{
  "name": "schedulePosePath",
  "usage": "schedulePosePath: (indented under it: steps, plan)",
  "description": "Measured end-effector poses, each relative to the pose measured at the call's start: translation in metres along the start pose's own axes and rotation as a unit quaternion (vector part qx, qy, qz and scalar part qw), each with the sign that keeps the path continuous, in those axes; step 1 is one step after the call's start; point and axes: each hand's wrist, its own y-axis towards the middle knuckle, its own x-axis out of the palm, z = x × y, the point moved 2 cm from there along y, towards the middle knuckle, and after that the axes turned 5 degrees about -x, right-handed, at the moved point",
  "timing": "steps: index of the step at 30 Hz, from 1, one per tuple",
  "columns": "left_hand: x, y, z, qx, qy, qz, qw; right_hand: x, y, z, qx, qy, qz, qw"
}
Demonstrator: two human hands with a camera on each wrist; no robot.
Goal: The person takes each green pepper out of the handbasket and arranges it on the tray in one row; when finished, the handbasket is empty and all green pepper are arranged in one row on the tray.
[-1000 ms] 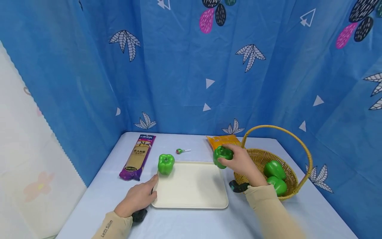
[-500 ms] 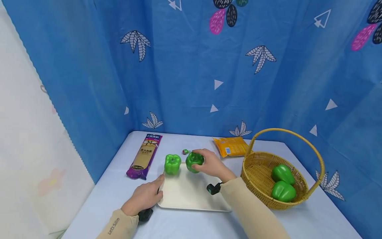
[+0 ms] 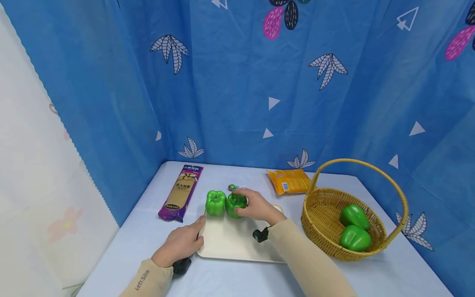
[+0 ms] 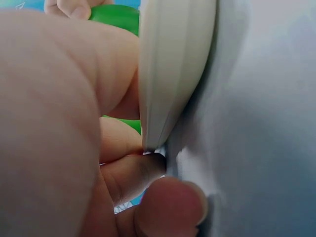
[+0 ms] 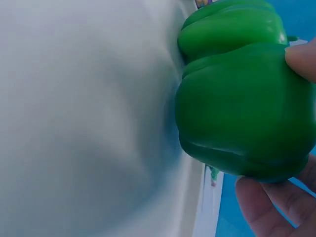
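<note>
My right hand holds a green bell pepper from above, thumb and fingers spread round its sides. In the right wrist view this held bell pepper sits close over the pale floor of the tray. Directly left of it a second green bell pepper stands upright on the cream tray, toward its back left corner. At the tray's left edge, my left hand grips the rim. The left wrist view has the tray wall near the thumb, with other fingers curled by its underside.
A wicker basket with a tall handle stands right, holding two green bell peppers. An orange packet lies at the back. Behind the tray is a lollipop; a purple pasta packet lies left. Blue curtain hangs behind the table.
My right hand has carried the bell pepper left from beside the basket, over the tray, and lowered it against the other pepper. My left hand has stayed on the tray's edge. The head view has shifted.
</note>
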Motion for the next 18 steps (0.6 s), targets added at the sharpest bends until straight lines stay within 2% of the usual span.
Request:
schedulePosePath:
  steps: [6, 18]
  plan:
    - [-0.0021, 0.001, 0.0007, 0.002, 0.002, -0.001, 1.0, 0.0024, -0.0018, 0.0055, 0.001, 0.016, -0.021, 0.9997]
    - [-0.0002, 0.002, -0.0022, 0.0, 0.002, -0.002, 1.0, 0.006, -0.0045, 0.003, -0.007, 0.029, -0.022, 0.9993]
